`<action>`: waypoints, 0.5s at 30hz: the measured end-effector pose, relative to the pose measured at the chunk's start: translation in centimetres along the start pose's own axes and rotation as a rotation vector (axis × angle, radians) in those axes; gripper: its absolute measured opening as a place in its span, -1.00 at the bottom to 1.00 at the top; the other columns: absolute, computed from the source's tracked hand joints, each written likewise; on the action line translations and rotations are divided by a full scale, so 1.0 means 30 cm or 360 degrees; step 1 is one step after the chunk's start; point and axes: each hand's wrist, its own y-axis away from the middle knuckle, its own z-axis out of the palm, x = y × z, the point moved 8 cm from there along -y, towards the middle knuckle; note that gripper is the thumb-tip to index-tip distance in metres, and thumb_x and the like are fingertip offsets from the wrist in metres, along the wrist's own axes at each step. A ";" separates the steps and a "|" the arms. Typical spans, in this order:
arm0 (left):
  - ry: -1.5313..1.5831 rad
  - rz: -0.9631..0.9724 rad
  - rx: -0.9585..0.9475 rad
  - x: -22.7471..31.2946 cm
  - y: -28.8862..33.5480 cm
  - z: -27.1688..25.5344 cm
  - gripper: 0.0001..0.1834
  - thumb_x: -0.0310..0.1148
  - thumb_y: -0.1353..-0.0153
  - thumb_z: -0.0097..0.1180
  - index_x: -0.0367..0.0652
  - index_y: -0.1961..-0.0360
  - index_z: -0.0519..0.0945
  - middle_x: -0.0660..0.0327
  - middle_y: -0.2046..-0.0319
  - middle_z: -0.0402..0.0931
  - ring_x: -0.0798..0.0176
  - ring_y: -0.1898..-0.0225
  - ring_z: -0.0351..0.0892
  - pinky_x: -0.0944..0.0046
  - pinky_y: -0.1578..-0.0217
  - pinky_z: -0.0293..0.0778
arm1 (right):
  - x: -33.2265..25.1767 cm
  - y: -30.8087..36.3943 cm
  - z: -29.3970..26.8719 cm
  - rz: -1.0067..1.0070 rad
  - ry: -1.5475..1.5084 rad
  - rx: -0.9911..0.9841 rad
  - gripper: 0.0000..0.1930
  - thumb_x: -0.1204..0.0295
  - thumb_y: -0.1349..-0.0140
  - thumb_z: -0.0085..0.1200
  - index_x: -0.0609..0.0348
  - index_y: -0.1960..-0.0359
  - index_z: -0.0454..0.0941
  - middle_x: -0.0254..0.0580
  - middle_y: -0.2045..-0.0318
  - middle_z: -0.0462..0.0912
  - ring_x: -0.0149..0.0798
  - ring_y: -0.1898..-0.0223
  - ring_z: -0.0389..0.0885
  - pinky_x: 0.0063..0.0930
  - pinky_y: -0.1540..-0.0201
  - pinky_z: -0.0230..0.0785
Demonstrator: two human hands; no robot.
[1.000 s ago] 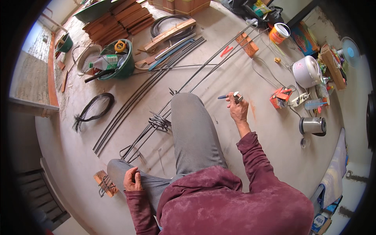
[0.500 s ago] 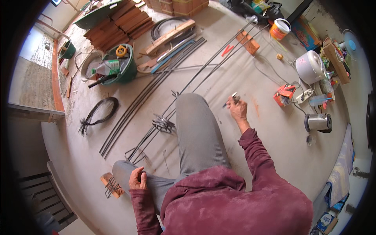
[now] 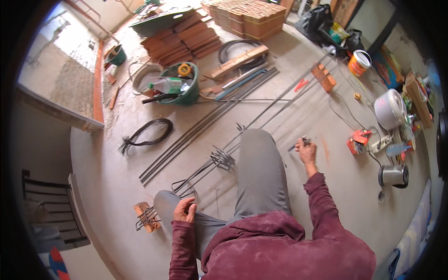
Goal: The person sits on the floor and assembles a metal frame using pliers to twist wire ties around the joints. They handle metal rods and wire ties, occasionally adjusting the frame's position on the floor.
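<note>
My right hand [image 3: 306, 151] is closed round a small dark metal hand tool [image 3: 304, 139], held just over the floor right of my raised knee; fingers cover most of it, so its kind is unclear. Resting on my bent left leg, my left hand [image 3: 185, 210] is empty, with fingers loosely apart. Beyond that leg, long steel rebars [image 3: 264, 112] run diagonally up to a far brick. A cluster of bent rebar stirrups [image 3: 222, 159] hangs on them near my raised knee. At the near end, their bent rods reach a hollow orange brick [image 3: 147, 217] beside my left knee.
Loose rebars [image 3: 186, 139] and a coil of tie wire [image 3: 151, 135] lie to the left. A green bucket [image 3: 187, 96] holding a bottle and tape stands beyond. Far off are stacked tiles [image 3: 179, 41]. On the right sit a rice cooker [image 3: 390, 108], a power strip [image 3: 381, 143] and a metal kettle [image 3: 393, 176].
The view has swung, so the whole scene sits further right and lower. My right hand still grips the tool above the floor, and my left hand stays on my leg.
</note>
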 end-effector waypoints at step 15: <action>0.1418 0.0126 -0.0306 0.462 0.043 0.158 -0.49 -0.20 -0.24 0.13 -0.34 -0.09 0.44 0.02 0.20 0.60 0.20 0.21 0.62 0.26 0.16 0.55 | -0.935 0.480 0.228 0.0250 -0.1427 -0.1341 -0.61 0.21 -0.38 -0.14 0.40 0.23 0.48 -0.13 0.62 0.60 -0.40 0.79 0.43 -0.67 0.83 0.09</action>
